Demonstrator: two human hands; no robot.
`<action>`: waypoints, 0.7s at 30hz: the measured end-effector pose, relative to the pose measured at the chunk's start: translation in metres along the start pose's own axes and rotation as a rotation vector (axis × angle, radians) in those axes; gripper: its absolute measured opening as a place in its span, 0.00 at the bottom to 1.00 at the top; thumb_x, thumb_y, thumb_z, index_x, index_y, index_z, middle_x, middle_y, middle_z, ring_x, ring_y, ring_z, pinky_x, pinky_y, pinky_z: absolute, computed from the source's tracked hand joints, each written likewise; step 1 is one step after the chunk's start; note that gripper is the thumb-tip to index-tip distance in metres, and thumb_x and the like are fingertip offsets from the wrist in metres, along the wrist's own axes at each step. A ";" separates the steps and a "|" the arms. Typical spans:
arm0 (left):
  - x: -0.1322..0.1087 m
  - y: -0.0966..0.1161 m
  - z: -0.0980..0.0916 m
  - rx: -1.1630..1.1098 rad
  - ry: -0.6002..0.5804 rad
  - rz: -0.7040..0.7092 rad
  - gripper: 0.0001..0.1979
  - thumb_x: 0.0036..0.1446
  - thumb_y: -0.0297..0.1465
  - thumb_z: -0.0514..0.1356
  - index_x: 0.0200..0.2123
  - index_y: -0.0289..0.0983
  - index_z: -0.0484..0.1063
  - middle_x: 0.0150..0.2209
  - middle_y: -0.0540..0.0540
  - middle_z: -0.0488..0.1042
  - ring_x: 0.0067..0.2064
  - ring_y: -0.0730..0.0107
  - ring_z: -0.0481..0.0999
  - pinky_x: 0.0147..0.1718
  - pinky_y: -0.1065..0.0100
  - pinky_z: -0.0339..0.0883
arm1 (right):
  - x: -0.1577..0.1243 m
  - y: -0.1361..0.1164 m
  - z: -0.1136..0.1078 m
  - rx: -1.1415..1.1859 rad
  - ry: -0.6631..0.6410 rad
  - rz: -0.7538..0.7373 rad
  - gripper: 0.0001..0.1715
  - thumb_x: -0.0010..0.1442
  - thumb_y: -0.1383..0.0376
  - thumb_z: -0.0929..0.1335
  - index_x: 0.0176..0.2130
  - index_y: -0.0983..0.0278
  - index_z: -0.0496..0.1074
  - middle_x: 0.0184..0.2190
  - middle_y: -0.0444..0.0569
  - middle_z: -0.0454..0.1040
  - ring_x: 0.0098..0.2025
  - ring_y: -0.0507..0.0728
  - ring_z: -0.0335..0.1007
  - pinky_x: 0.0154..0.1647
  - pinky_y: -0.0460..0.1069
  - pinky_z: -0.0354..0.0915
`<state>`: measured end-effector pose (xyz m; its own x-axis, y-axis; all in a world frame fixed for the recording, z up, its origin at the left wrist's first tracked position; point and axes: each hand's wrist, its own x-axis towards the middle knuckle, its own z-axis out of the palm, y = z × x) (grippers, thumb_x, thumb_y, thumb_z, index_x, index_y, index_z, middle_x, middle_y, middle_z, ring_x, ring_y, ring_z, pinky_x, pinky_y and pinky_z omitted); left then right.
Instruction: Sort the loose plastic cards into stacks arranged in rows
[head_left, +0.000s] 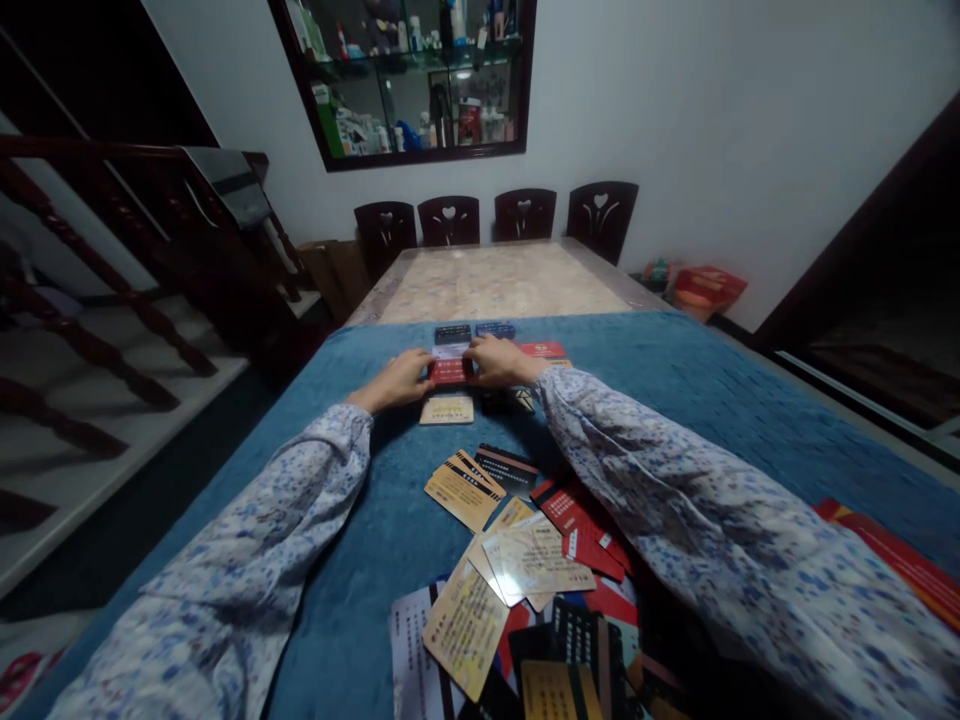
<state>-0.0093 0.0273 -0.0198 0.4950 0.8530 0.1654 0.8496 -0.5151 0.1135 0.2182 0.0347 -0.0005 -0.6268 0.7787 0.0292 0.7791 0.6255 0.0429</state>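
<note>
Head view: at twelve o'clock, my left hand (399,380) and right hand (501,361) frame a red card (448,372) (whether my fingers clamp or merely touch, I cannot tell), likely light, stiff, slippery, best held by its side edges.

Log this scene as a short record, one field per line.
Left hand: fingers at the left side of a red card
Right hand: fingers at the red card's right side
Beyond the hands: black card and blue card, side by side
Foreground: loose, overlapping pile of mixed cards
Surface: blue cloth over the near part of a table
Background: four dark chairs by the wall
</note>
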 end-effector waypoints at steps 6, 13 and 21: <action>0.009 -0.002 0.001 0.025 -0.055 0.002 0.15 0.57 0.31 0.61 0.47 0.34 0.78 0.50 0.37 0.78 0.52 0.53 0.77 0.55 0.61 0.70 | 0.011 0.006 0.004 0.022 -0.031 0.003 0.20 0.61 0.59 0.71 0.51 0.63 0.79 0.57 0.62 0.73 0.59 0.70 0.68 0.51 0.59 0.70; 0.014 -0.005 0.004 0.001 -0.077 -0.039 0.15 0.54 0.30 0.61 0.45 0.36 0.79 0.47 0.40 0.79 0.50 0.54 0.78 0.53 0.62 0.71 | 0.016 0.010 0.003 0.061 -0.064 0.005 0.21 0.60 0.58 0.72 0.51 0.62 0.80 0.56 0.60 0.76 0.56 0.67 0.73 0.48 0.53 0.69; 0.017 -0.006 0.003 -0.008 -0.108 -0.036 0.14 0.52 0.31 0.61 0.42 0.36 0.80 0.44 0.41 0.79 0.47 0.55 0.77 0.51 0.62 0.71 | 0.020 0.013 0.006 0.101 -0.089 -0.011 0.20 0.60 0.58 0.71 0.51 0.60 0.81 0.51 0.55 0.80 0.52 0.63 0.75 0.45 0.49 0.67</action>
<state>-0.0058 0.0452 -0.0211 0.4813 0.8749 0.0543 0.8660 -0.4842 0.1252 0.2161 0.0591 -0.0056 -0.6348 0.7704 -0.0598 0.7727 0.6321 -0.0586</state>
